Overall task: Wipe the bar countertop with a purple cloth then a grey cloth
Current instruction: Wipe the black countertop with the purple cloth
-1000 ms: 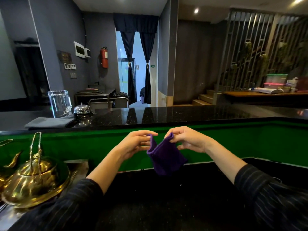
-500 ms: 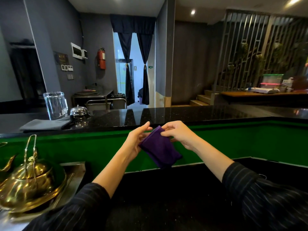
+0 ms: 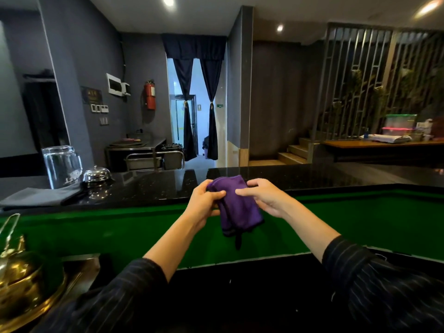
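Head view shows the curled fingers (image 3: pixel 217 193) of the left hand (image 3: pixel 204 204) pinching one side of the purple cloth (image 3: pixel 236 207). The right hand (image 3: pixel 268 200) pinches the other side. Both hands hold the cloth up in the air, folded small. It hangs in front of the green panel (image 3: pixel 360 219), close to the near edge of the black bar countertop (image 3: pixel 300 176). It does not lie on the top yet.

I think this is the get-ready step, making the cloth into a pad before the first wipe. Next, the cloth has to go up over the edge, lie flat and be pushed along.

On the right the shiny top runs on far, so there is room to slide. On the left sit a bell (image 3: pixel 97 174), a glass jar (image 3: pixel 62 167) and the grey cloth (image 3: pixel 40 197), so wiping there needs care.
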